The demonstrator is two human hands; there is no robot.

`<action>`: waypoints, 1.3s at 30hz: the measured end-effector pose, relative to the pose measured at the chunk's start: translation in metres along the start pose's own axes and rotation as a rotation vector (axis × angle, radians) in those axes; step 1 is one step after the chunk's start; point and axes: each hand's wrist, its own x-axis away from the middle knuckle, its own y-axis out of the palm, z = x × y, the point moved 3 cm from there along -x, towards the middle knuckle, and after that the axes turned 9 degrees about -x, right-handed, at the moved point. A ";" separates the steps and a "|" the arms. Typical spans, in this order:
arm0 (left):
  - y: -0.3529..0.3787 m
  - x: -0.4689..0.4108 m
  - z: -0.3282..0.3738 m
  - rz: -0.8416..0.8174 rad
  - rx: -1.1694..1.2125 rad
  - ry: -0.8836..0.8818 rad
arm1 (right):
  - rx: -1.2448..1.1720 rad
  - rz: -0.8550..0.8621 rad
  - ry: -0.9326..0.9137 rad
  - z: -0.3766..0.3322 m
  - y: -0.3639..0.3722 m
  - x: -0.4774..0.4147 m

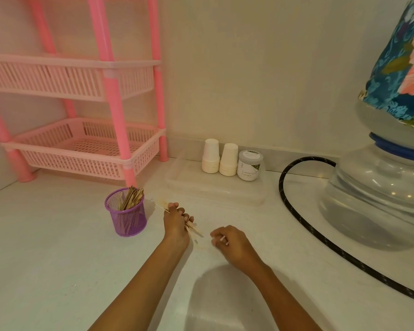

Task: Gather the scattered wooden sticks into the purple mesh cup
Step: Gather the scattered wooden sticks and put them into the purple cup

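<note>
Item: wooden sticks, flat and pale, in three lots.

Lot one is stood upright in the purple mesh cup [126,212], which is set on the white counter [46,247] at about nine o'clock from the left hand [177,222], near it but apart. The sticks in the cup [132,199] are seen leaning toward the rim at one o'clock.

Lot two is a small bundle [192,227] clenched in the left hand, ends protruding at eleven o'clock and at four o'clock from the fist.

Lot three is a faint remainder lying on the counter [200,243] between the two hands; the count cannot be told, the sticks being nearly the counter's colour.

The right hand [233,242] is curled with fingertips pinched at its nine o'clock side; whether a stick is held there cannot be told.

Handling, as judged: the sticks are taken to be very light, stiff, thin and smooth, liable to slide on the counter and to snap if bent. Flat-lying pieces are best lifted by one end being nudged or tipped up, then pinched across the flat faces near mid-length. A bundle is best held squared at its middle and dropped end-first into the cup, which is light and could be tipped.
</note>
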 end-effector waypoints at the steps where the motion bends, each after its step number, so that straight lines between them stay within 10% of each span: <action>1: -0.001 -0.001 0.001 0.002 0.005 0.005 | 0.030 -0.047 0.009 0.003 0.001 0.003; 15: -0.003 0.000 0.004 -0.097 -0.033 0.024 | 0.303 -0.114 0.099 0.000 0.022 -0.001; 24: 0.011 0.015 -0.015 -0.298 -0.175 -0.044 | -0.372 0.288 0.068 -0.024 0.000 -0.003; 39: 0.015 0.019 -0.013 -0.222 -0.502 0.323 | -0.379 0.304 0.064 -0.021 0.002 -0.008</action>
